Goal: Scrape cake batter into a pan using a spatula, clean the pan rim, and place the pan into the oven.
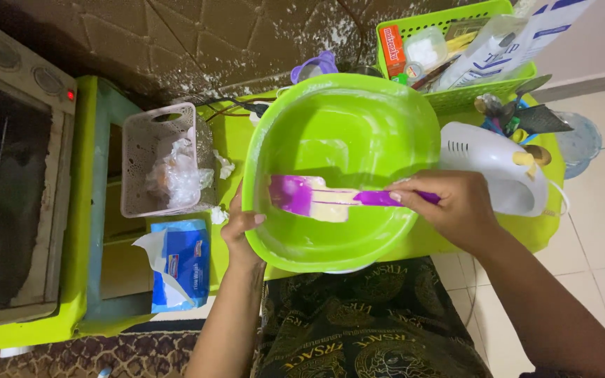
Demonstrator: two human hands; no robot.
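Note:
A large lime-green bowl [358,119] is tipped up toward me, its inside smeared with pale batter. My left hand [238,227] grips its left rim, thumb inside the bowl. My right hand [453,206] holds the handle of a purple spatula [295,194], whose blade lies inside the bowl coated with cream-coloured batter. Something white shows just under the bowl's lower edge; I cannot tell what it is.
A white hand mixer [488,157] lies right of the bowl on the lime-green table [229,143]. A green basket [481,94] of packets stands behind. A pale pink basket [145,157] and blue tissue pack [187,262] lie left. A small oven [8,175] stands far left.

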